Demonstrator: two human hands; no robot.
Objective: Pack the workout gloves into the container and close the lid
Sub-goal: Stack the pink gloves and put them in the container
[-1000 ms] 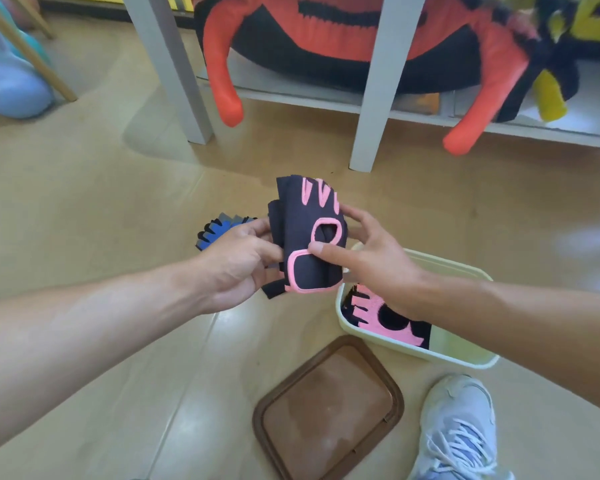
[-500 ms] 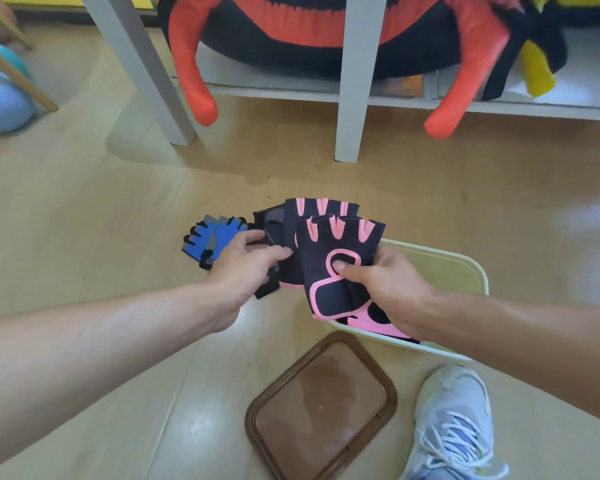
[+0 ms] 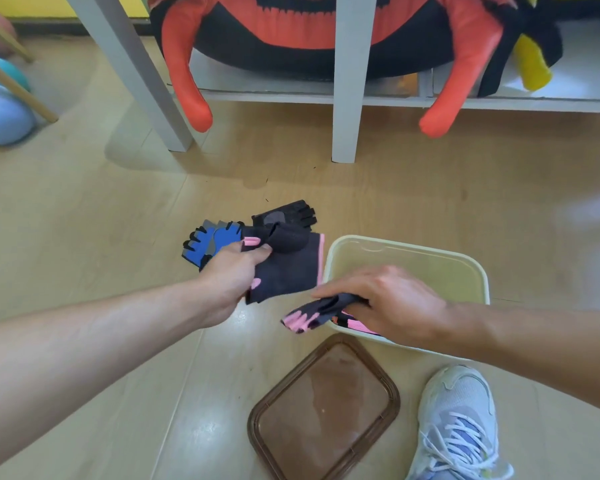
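Observation:
My left hand (image 3: 231, 278) grips a navy and pink workout glove (image 3: 286, 268) just left of the pale green container (image 3: 409, 258) on the floor. My right hand (image 3: 392, 303) holds a second navy and pink glove (image 3: 312, 315) over the container's near left corner, its pink fingers hanging outside the rim. Another pink glove (image 3: 355, 326) lies inside, mostly hidden under my right hand. A blue glove (image 3: 210, 242) and a black glove (image 3: 288, 216) lie on the floor beyond my left hand. The brown lid (image 3: 324, 408) lies flat on the floor in front of the container.
My grey sneaker (image 3: 459, 427) stands right of the lid. White shelf legs (image 3: 347, 98) rise behind, with a red and black plush toy (image 3: 326, 36) on the low shelf. A pale blue object (image 3: 0, 112) sits at far left.
The two pink gloves have been pulled apart. My right hand carried one down to the container's near corner, while my left hand stays left of the container with the other.

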